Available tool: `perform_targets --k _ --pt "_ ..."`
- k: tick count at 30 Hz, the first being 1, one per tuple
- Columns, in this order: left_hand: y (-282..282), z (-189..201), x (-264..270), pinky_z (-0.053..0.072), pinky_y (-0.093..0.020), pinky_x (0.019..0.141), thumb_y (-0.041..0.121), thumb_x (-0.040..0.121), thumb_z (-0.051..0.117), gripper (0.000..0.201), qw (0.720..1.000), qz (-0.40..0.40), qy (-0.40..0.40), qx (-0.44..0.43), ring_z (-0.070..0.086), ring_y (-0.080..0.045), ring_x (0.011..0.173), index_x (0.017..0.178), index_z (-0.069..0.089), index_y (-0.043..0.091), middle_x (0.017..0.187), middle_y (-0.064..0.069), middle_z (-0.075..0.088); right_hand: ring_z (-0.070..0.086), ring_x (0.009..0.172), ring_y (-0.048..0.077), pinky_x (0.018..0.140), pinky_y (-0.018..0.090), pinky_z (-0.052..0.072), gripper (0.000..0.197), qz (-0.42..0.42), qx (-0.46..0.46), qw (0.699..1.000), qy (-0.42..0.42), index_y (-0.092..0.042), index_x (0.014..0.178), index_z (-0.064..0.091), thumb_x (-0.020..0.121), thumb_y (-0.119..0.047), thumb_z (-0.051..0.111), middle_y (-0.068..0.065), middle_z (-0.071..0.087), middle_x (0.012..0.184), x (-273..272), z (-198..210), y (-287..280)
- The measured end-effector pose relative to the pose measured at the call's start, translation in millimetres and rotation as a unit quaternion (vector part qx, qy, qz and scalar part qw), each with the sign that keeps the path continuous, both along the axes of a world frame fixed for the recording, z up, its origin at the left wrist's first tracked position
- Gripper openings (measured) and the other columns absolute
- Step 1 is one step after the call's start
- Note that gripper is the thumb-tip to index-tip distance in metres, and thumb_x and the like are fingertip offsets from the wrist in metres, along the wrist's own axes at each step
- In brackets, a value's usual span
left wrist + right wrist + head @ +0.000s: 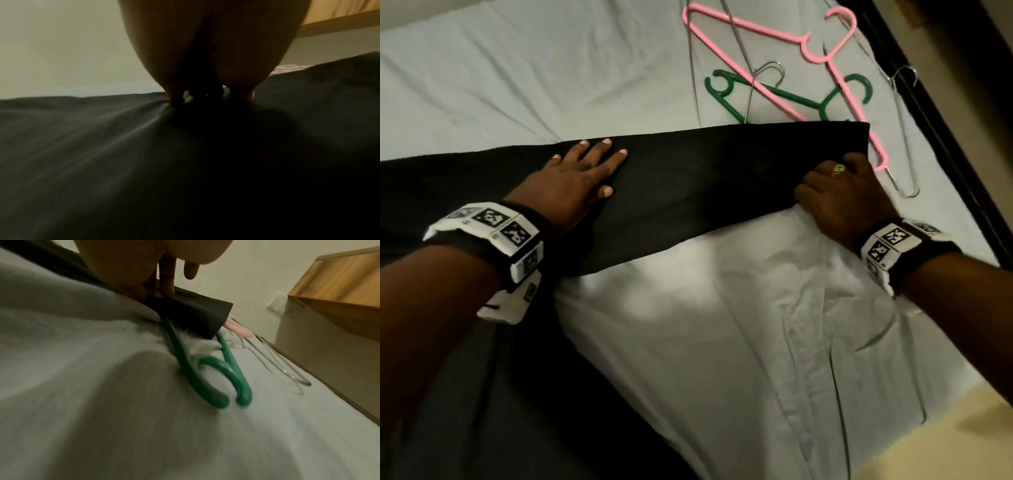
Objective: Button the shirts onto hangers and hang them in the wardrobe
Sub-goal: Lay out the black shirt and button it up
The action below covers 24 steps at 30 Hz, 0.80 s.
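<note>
Bed sheet (517, 78), left hand (575, 185) flat on black shirt (688, 171), right hand (842, 195) pinching its edge

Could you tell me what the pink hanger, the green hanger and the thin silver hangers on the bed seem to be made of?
Pink hanger: likely moulded plastic, with thick, smooth, evenly coloured bars.
Green hanger: apparently plastic too, with a glossy rounded hook in the right wrist view.
Silver hangers: probably bare metal wire, very thin and shiny grey.
</note>
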<state>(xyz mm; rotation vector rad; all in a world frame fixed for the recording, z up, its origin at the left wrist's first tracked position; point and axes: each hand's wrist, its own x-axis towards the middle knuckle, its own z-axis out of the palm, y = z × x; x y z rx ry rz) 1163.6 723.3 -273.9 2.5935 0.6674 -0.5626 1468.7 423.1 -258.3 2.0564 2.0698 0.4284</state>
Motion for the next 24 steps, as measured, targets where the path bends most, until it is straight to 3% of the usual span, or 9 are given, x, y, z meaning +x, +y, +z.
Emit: perform_targets --k 2,5,7,10,12,14,15,19,24 --pt "-2 3 6 0.013 -0.060 0.122 0.059 0.097 0.041 0.078 1.000 0.018 0.022 -0.004 -0.002 -0.026 0.156 0.159 -0.001 0.041 0.170 0.003 -0.006 0.061 0.085 0.032 0.087 0.044 0.038 0.015 0.002 -0.001 1.000 -0.009 -0.016 0.082 0.061 0.087 -0.004 0.053 0.005 0.061 0.079 2 3 -5" --pt "-9 7 14 0.009 -0.065 0.120 0.091 0.063 0.044 0.119 0.998 0.025 0.065 -0.004 -0.010 -0.027 0.156 0.157 -0.013 0.045 0.168 0.009 -0.017 0.061 0.083 0.033 0.089 0.046 0.040 0.017 -0.023 -0.046 0.998 -0.026 -0.014 0.081 0.062 0.085 -0.004 0.049 0.007 0.061 0.078 -4 5 -1" --pt "-14 8 15 0.009 -0.073 0.116 0.099 0.048 0.047 0.135 0.997 0.027 0.078 0.009 -0.015 -0.030 0.155 0.154 -0.020 0.048 0.166 0.012 -0.023 0.060 0.085 0.034 0.094 0.047 0.038 0.018 -0.062 -0.091 0.994 -0.008 -0.012 0.082 0.066 0.081 -0.008 0.049 0.008 0.063 0.080 -10 11 3" --pt "-21 6 14 0.007 -0.083 0.107 0.103 0.042 0.050 0.142 0.996 0.039 0.082 0.023 -0.023 -0.030 0.153 0.149 -0.027 0.050 0.162 0.015 -0.032 0.058 0.092 0.036 0.102 0.049 0.033 0.032 -0.157 -0.108 0.980 0.051 -0.013 0.084 0.073 0.076 -0.026 0.045 0.008 0.065 0.085 -26 28 19" --pt "-26 4 15 0.005 -0.086 0.104 0.104 0.041 0.050 0.144 0.995 0.053 0.083 0.027 -0.028 -0.028 0.151 0.148 -0.029 0.049 0.159 0.014 -0.038 0.056 0.112 0.036 0.106 0.050 0.030 0.047 -0.199 -0.077 0.972 0.099 -0.018 0.111 0.071 0.077 -0.037 0.044 0.010 0.066 0.115 -57 31 46" --pt "-30 3 18 0.003 -0.086 0.103 0.103 0.040 0.051 0.146 0.994 0.067 0.080 0.027 -0.032 -0.026 0.149 0.148 -0.030 0.049 0.157 0.014 -0.042 0.036 0.142 0.033 0.115 0.056 0.021 0.071 -0.179 -0.077 0.969 0.152 -0.026 0.147 0.045 0.080 -0.047 0.048 0.010 0.041 0.154 -105 18 76" --pt "-31 3 18 0.002 -0.086 0.103 0.103 0.039 0.051 0.146 0.994 0.072 0.081 0.027 -0.033 -0.026 0.149 0.148 -0.030 0.050 0.156 0.014 -0.043 0.024 0.150 0.030 0.117 0.060 0.015 0.079 -0.145 -0.094 0.970 0.172 -0.029 0.155 0.030 0.083 -0.053 0.049 0.007 0.026 0.164 -133 6 90" --pt "-31 5 17 0.002 -0.086 0.103 0.103 0.036 0.047 0.146 0.994 0.068 0.079 0.021 -0.035 -0.027 0.148 0.147 -0.032 0.050 0.155 0.014 -0.045 0.015 0.154 0.020 0.119 0.058 0.011 0.075 -0.107 -0.127 0.967 0.194 -0.033 0.159 0.019 0.093 -0.064 0.035 -0.005 0.014 0.167 -168 -33 99" --pt "-31 0 12 0.002 -0.088 0.100 0.103 0.037 0.053 0.149 0.995 0.079 0.050 0.023 -0.032 -0.027 0.150 0.149 -0.028 0.049 0.159 0.013 -0.039 -0.001 0.155 0.025 0.120 0.060 -0.001 0.080 -0.262 -0.130 0.938 0.184 -0.029 0.160 -0.001 0.094 -0.070 0.020 -0.009 -0.005 0.168 -103 -35 65"
